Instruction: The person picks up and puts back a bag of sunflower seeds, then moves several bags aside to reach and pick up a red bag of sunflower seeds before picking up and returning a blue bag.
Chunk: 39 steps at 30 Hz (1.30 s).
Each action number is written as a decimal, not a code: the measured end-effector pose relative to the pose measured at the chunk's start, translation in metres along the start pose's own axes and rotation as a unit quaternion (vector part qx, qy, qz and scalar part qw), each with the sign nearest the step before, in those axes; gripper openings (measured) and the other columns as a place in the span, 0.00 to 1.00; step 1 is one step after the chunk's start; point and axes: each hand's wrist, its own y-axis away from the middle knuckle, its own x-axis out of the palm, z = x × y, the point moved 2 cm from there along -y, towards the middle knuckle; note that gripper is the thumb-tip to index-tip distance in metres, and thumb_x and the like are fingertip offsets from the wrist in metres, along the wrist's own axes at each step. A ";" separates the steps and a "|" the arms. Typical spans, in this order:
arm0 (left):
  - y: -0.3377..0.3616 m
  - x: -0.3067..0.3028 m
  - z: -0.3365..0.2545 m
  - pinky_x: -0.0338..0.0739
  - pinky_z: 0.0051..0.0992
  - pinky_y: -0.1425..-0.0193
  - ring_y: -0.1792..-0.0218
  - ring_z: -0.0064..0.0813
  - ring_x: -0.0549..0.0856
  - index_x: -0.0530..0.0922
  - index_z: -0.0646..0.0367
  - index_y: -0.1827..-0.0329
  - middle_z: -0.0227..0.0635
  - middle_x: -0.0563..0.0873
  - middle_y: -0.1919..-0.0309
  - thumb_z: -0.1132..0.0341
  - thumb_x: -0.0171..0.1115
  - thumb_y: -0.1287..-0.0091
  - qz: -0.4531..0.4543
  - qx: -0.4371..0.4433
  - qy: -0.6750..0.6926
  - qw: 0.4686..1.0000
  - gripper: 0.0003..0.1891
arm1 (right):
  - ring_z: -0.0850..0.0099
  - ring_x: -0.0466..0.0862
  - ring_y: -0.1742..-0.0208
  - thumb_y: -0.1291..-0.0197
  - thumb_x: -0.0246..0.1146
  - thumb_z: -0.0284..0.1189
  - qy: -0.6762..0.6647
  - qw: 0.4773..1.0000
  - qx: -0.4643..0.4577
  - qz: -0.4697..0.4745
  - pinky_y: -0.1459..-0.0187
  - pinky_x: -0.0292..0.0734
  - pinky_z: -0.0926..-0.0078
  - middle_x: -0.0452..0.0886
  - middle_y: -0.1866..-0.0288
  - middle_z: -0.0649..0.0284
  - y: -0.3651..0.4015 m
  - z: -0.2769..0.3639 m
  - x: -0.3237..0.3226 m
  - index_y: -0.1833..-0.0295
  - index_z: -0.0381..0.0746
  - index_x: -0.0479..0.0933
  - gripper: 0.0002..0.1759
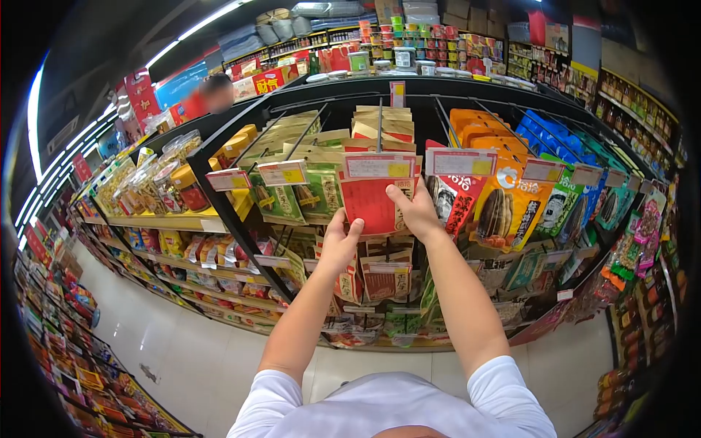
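Both of my hands grip a red and kraft-paper snack bag [369, 201] on the front of a hanging row. My left hand [342, 239] is closed at its lower left edge, thumb on the front. Higher up on the opposite edge, my right hand [416, 210] pinches it, thumb on the front and fingers behind. A price tag [379, 167] covers the bag's top. Green snack bags [321, 188] hang left of it. To the right are a red-and-black bag [454, 197] and orange sunflower seed bags [511, 197].
More bags [387, 281] hang in rows below. Jars [191, 187] stand on the left shelf [186, 217]. A black rack post [241, 233] rises left of my arms. A person in red [196, 106] is beyond the rack. Tubs [404, 57] are stacked behind.
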 end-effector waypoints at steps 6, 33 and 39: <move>0.000 0.000 -0.006 0.77 0.33 0.35 0.42 0.36 0.85 0.73 0.63 0.31 0.45 0.87 0.43 0.65 0.58 0.20 -0.002 0.007 -0.076 0.997 0.19 | 0.70 0.77 0.31 0.26 0.66 0.32 0.103 0.992 -0.069 -0.032 0.27 0.68 0.67 0.80 0.32 0.60 -0.017 0.015 -0.001 0.26 0.35 0.68 0.28; -0.015 -0.035 -0.016 0.83 0.45 0.46 0.50 0.56 0.89 0.71 0.60 0.29 0.56 0.89 0.51 0.71 0.58 0.22 0.112 0.010 -0.080 0.990 0.20 | 0.71 0.79 0.35 0.21 0.59 0.33 0.037 0.978 -0.017 -0.206 0.33 0.71 0.71 0.82 0.36 0.61 0.024 0.005 0.005 0.36 0.32 0.77 0.18; -0.010 -0.042 -0.022 0.85 0.41 0.50 0.51 0.48 0.92 0.70 0.62 0.29 0.53 0.90 0.51 0.71 0.60 0.23 0.087 -0.005 -0.132 0.987 0.21 | 0.66 0.79 0.33 0.31 0.67 0.27 0.261 0.921 -0.108 -0.269 0.30 0.74 0.63 0.78 0.33 0.55 0.094 0.050 -0.016 0.31 0.34 0.71 0.26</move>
